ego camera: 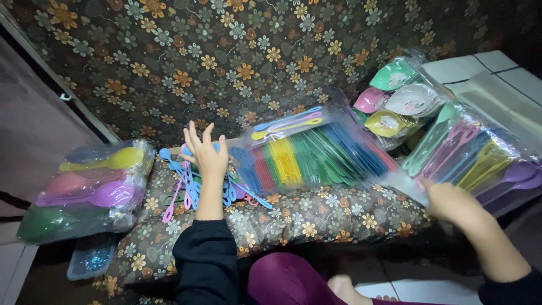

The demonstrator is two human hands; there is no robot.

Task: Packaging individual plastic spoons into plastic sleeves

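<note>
A small heap of loose blue and pink plastic spoons (189, 183) lies on the floral cushion (293, 217) under the left hand (206, 155), whose fingers are spread apart. The right hand (449, 200) is clamped on the near corner of the clear bag of coloured spoons (310, 152), most of them unsorted inside. Free room is tight: a bag of large spoons (90, 189) crowds the left edge, and more spoon packs (474, 155) the right.

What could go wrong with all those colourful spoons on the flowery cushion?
The loose spoons under the left hand lie near the cushion edge, so some might slide off. The right hand grips only a corner of the clear bag of spoons, which could tip or tear. The bag of bigger spoons overhangs the cushion's left end and may drop.
</note>
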